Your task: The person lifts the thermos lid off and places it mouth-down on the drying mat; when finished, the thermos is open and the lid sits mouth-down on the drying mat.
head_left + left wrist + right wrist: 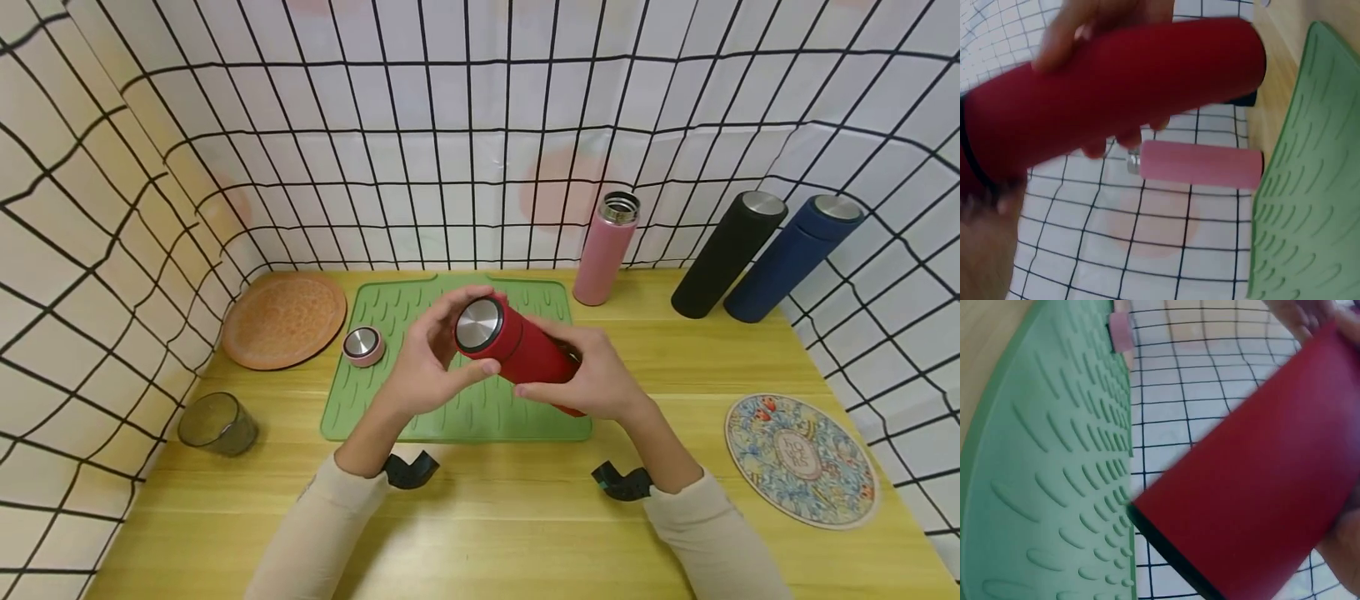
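A red insulated flask (536, 354) is held in the air over the green ridged mat (480, 423), tilted so that its steel-topped lid (478, 323) points left and towards the viewer and its base points right. The lid is on, so its contents are hidden. Far right of the mat, a pink flask (603, 258) stands upright on the wooden table (495, 533) with its steel neck uncovered; how much is inside cannot be seen. A small pink lid (364, 347) with a steel disc on top rests on the left part of the mat. Farther right, a black flask (722, 262) and a navy blue flask (787, 265) stand close together, both with lids on. A tinted glass tumbler (238, 433) stands at the left, nearer than the round orange-brown mat (283, 321) at the far left. A round patterned placemat (832, 496) lies at the right.

The left hand (431, 358) is curled round the lid end of the red flask, thumb on the near side and fingers on the far side. The right hand (588, 371) grips the flask's body nearer the base, its thumb likewise on the near side.
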`<action>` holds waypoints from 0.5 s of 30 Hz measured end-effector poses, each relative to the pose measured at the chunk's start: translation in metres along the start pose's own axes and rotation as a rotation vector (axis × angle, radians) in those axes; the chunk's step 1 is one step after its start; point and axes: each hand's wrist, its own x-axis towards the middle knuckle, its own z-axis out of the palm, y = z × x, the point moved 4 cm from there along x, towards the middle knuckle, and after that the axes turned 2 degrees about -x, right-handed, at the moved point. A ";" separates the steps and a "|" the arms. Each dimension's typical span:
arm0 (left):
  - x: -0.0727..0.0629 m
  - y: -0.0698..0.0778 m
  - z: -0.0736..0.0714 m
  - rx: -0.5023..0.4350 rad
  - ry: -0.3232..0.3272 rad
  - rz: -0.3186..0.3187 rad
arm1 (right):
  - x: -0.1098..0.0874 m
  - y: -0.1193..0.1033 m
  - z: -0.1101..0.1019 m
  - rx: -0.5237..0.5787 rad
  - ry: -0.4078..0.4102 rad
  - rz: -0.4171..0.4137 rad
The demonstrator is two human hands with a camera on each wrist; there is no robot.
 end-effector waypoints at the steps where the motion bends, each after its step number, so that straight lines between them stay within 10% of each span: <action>1: 0.000 -0.001 -0.001 0.028 0.053 -0.019 | 0.001 -0.001 0.001 -0.044 0.040 -0.012; 7: -0.002 -0.007 -0.005 0.109 0.216 -0.077 | 0.002 -0.008 0.001 -0.210 0.178 -0.098; 15: -0.001 0.006 0.004 -0.117 -0.192 0.117 | -0.003 -0.009 -0.004 0.009 -0.028 -0.076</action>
